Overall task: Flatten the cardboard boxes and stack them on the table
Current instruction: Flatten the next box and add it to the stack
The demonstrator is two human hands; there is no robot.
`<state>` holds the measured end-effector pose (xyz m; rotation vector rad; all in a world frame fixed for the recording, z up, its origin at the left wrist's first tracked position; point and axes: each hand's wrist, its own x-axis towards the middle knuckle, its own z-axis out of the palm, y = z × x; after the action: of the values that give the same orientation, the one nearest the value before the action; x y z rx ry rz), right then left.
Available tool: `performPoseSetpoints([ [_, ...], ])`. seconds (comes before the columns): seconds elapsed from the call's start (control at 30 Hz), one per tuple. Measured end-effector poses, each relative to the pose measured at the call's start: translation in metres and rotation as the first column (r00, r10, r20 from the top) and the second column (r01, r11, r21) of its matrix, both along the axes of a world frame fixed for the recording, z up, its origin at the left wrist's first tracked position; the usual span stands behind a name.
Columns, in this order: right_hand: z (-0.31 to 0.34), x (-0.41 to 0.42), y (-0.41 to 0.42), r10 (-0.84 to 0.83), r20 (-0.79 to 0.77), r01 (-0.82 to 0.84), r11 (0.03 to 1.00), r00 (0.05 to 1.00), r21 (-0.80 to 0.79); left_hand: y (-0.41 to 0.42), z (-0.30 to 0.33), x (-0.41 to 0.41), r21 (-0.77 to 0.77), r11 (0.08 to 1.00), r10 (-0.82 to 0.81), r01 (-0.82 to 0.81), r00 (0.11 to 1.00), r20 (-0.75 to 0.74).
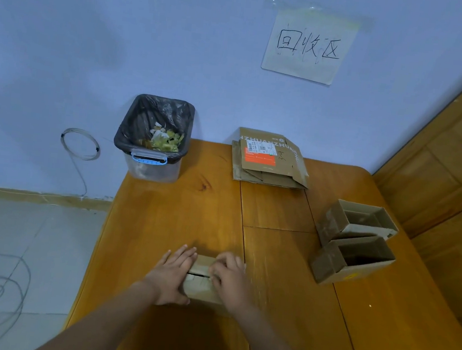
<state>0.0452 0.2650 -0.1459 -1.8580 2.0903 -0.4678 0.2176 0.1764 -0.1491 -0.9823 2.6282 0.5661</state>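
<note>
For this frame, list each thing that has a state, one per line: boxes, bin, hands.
Small box under the hands: on the table, being pressed, not yet flat.
Two open boxes: unflattened, side by side at the table's right.
Flattened cardboard stack: flat, at the table's far edge.
Bin: lidless, lined with a black bag, scraps inside.
Left hand: fingers straight, pressing the box.
Right hand: fingers curled on the box top.
</note>
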Motion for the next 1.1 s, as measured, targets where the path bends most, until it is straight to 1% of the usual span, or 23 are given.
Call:
performPoseSetpoints([
  [0.07, -0.002, -0.001, 0.001, 0.043, -0.097, -0.043, 0.999, 0.994, 0.0, 0.0, 0.002, 0.0, -0.007, 1.0, -0.001, 0.001, 1.0, 0.013],
  [0.13, -0.002, -0.002, 0.0, 0.113, -0.147, -0.11, 0.993, 0.983, 0.031, 0.001, 0.004, -0.001, -0.009, 1.0, 0.003, -0.002, 1.0, 0.02],
  [0.2, -0.001, -0.004, -0.001, 0.134, -0.11, -0.126, 0.989, 0.985, 0.076, 0.002, 0.005, -0.002, -0.004, 1.0, 0.007, -0.007, 0.999, 0.032],
  [0.33, 0.008, -0.013, -0.005, 0.034, 0.093, -0.051, 0.981, 0.995, 0.185, 0.003, 0.006, -0.003, 0.007, 1.0, 0.021, -0.021, 0.999, 0.038],
  [0.4, 0.013, -0.018, -0.008, 0.077, 0.097, -0.092, 0.983, 0.992, 0.157, 0.001, 0.007, -0.004, 0.013, 1.0, 0.025, -0.025, 0.999, 0.041],
  [0.47, 0.017, -0.023, -0.008, 0.185, 0.038, -0.188, 0.979, 0.982, 0.086, 0.001, 0.008, -0.005, 0.025, 0.999, 0.039, -0.04, 0.999, 0.037],
  [0.53, 0.02, -0.024, -0.008, 0.332, -0.022, -0.33, 0.942, 0.943, 0.062, 0.001, 0.009, -0.006, 0.046, 0.997, 0.065, -0.067, 0.998, 0.026],
  [0.57, 0.02, -0.022, -0.008, 0.413, -0.054, -0.408, 0.91, 0.909, 0.078, 0.001, 0.009, -0.007, 0.061, 0.994, 0.085, -0.086, 0.996, 0.019],
  [0.63, 0.019, -0.017, -0.008, 0.548, -0.101, -0.533, 0.834, 0.831, 0.142, 0.001, 0.01, -0.01, 0.091, 0.988, 0.121, -0.122, 0.993, 0.018],
  [0.7, 0.016, -0.019, -0.006, 0.631, -0.137, -0.601, 0.772, 0.764, 0.206, 0.001, 0.013, -0.013, 0.108, 0.984, 0.139, -0.142, 0.99, 0.04],
  [0.77, 0.013, -0.027, -0.002, 0.669, -0.167, -0.626, 0.74, 0.724, 0.246, 0.001, 0.015, -0.016, 0.104, 0.983, 0.143, -0.15, 0.987, 0.071],
  [0.83, 0.009, -0.037, 0.004, 0.683, -0.197, -0.638, 0.728, 0.703, 0.249, 0.001, 0.017, -0.017, 0.105, 0.982, 0.149, -0.158, 0.985, 0.091],
  [0.9, 0.004, -0.047, 0.009, 0.69, -0.221, -0.644, 0.723, 0.689, 0.248, 0.001, 0.018, -0.017, 0.108, 0.981, 0.153, -0.163, 0.984, 0.094],
  [1.1, 0.003, -0.068, 0.017, 0.712, -0.225, -0.656, 0.702, 0.665, 0.278, 0.002, 0.016, -0.015, 0.1, 0.981, 0.155, -0.165, 0.983, 0.096],
])
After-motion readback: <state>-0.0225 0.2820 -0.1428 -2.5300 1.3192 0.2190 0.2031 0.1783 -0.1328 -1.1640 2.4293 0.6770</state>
